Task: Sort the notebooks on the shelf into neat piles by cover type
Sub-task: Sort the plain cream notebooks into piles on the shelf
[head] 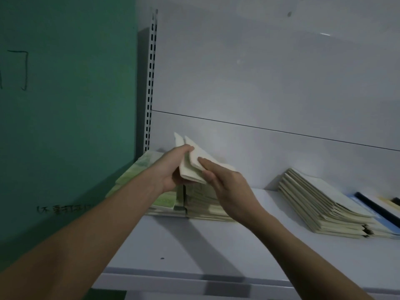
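Both forearms reach up from the bottom of the view to the shelf (pixel 216 245), where the hands meet over the piles at its far left end. Left hand (pixel 171 169) grips a few thin cream notebooks (pixel 194 163) by their lower edge, fingers curled round the back and thumb on top, so that they stand tilted with their corners pointing up. Right hand (pixel 225 182) lies against the front cover with fingers nearly straight, forefinger pressed flat on the cover, steadying more than gripping.

Directly below the hands sit two piles side by side: a green-cover pile (pixel 138 169) under the left wrist and a cream pile (pixel 205 202) under the right palm, with a dark gap between them. Well off to the right of the right hand lies a slumped cream stack (pixel 320 202), and beyond it some blue-covered books (pixel 376 213).

The likely trouble is in the hold itself: the bundle is fanned apart at the top, so one book could slip loose and drop into the gap or onto the wrong pile. The light is dim, and cream and pale green could be mistaken. The stack at right already leans and a nudge might spill it.
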